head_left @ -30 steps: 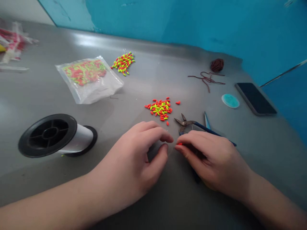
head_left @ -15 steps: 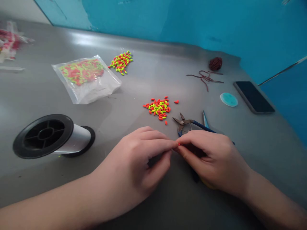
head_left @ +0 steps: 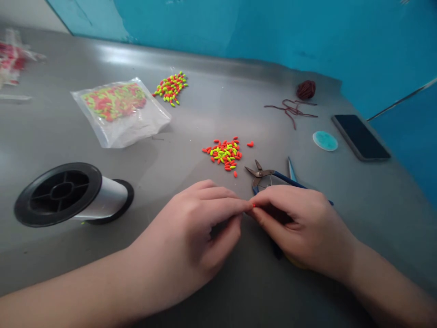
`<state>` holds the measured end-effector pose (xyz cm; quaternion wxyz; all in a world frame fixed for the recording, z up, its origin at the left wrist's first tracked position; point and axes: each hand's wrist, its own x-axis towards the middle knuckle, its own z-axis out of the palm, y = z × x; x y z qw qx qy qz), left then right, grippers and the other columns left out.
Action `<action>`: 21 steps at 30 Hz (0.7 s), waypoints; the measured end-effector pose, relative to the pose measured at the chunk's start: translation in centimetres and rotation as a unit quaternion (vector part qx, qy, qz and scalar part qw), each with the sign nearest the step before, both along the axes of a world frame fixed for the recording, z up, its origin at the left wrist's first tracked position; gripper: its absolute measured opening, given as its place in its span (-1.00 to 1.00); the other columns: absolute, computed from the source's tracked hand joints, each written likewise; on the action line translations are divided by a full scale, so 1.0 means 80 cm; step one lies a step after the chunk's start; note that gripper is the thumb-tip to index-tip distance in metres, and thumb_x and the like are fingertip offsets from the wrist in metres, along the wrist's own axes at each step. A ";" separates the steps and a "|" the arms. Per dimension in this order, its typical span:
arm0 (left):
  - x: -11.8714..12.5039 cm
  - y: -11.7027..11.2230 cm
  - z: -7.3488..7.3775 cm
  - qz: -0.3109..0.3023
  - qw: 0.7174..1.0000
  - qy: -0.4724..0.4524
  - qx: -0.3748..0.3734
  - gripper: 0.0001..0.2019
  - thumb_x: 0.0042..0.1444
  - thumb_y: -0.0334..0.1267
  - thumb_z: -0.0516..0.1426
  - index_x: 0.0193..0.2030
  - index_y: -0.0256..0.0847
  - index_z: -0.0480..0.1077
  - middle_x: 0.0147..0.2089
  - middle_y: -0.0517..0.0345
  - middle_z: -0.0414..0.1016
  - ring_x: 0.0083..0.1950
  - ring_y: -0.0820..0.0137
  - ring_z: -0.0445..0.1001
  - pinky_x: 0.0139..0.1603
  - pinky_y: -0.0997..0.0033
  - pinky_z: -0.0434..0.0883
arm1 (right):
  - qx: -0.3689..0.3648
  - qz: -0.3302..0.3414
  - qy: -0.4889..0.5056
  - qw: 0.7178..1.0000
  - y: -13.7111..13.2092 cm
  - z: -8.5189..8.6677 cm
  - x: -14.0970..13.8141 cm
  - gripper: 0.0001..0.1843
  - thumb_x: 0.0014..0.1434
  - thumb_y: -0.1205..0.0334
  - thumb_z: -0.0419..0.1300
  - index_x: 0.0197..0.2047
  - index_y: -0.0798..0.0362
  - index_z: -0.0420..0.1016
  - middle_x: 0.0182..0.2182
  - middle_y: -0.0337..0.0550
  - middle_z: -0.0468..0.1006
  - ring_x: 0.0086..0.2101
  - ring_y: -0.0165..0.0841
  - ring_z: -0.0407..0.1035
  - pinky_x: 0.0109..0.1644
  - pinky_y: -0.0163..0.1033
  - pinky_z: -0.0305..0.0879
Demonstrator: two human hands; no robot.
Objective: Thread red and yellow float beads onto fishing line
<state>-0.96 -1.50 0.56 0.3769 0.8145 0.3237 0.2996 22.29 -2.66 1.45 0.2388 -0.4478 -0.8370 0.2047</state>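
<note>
The person's right hand (head_left: 303, 223) pinches a small red bead (head_left: 253, 206) between thumb and forefinger, above the grey table (head_left: 208, 111). The left hand (head_left: 194, 232) is curled, and its forefinger reaches to the same bead; whether it grips anything, I cannot tell. Just beyond the hands lies a pile of red and yellow beads (head_left: 225, 154). The pliers (head_left: 260, 173) rest with opened jaws, partly hidden behind the right hand. To the left of the left hand there is a spool (head_left: 105, 198).
</note>
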 end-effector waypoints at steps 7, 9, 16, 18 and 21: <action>-0.004 -0.004 0.000 0.005 1.000 0.000 0.006 -0.72 0.40 -0.53 0.15 0.04 -0.15 0.63 -0.12 0.21 0.71 -0.12 0.39 0.54 0.00 0.32 0.47 | -0.010 -0.002 0.002 1.000 0.000 -0.001 -0.001 -0.81 0.40 0.43 0.21 -0.22 0.03 0.61 -0.38 -0.26 0.70 -0.38 -0.38 0.54 -0.29 -0.27 0.35; -0.004 -0.005 0.000 0.003 1.000 0.001 0.006 -0.74 0.40 -0.52 0.15 0.01 -0.15 0.63 -0.13 0.20 0.71 -0.14 0.38 0.54 -0.02 0.31 0.47 | -0.012 -0.003 0.000 1.000 0.000 -0.001 -0.001 -0.82 0.40 0.41 0.22 -0.22 0.02 0.61 -0.38 -0.26 0.70 -0.38 -0.37 0.55 -0.29 -0.26 0.35; 0.000 -0.003 0.003 -0.001 1.000 0.011 0.002 -0.73 0.40 -0.52 0.14 0.02 -0.17 0.62 -0.13 0.19 0.71 -0.14 0.37 0.54 0.00 0.29 0.47 | -0.019 -0.004 -0.003 1.000 -0.001 -0.001 0.000 -0.82 0.41 0.40 0.22 -0.23 0.03 0.62 -0.39 -0.26 0.70 -0.38 -0.38 0.54 -0.29 -0.26 0.34; 0.001 -0.002 0.003 -0.001 1.000 0.013 0.002 -0.74 0.40 -0.52 0.14 0.01 -0.17 0.63 -0.14 0.19 0.71 -0.14 0.37 0.53 -0.02 0.28 0.47 | -0.021 -0.005 -0.003 1.000 -0.001 -0.001 0.000 -0.82 0.41 0.40 0.22 -0.23 0.02 0.62 -0.39 -0.26 0.70 -0.38 -0.38 0.54 -0.30 -0.27 0.34; 0.002 -0.002 0.003 0.002 1.000 0.010 0.002 -0.72 0.39 -0.52 0.15 0.03 -0.15 0.64 -0.13 0.19 0.71 -0.13 0.36 0.54 -0.02 0.28 0.48 | -0.024 -0.007 -0.005 1.000 -0.001 -0.001 0.001 -0.81 0.41 0.40 0.22 -0.22 0.03 0.62 -0.37 -0.26 0.71 -0.36 -0.38 0.55 -0.27 -0.26 0.36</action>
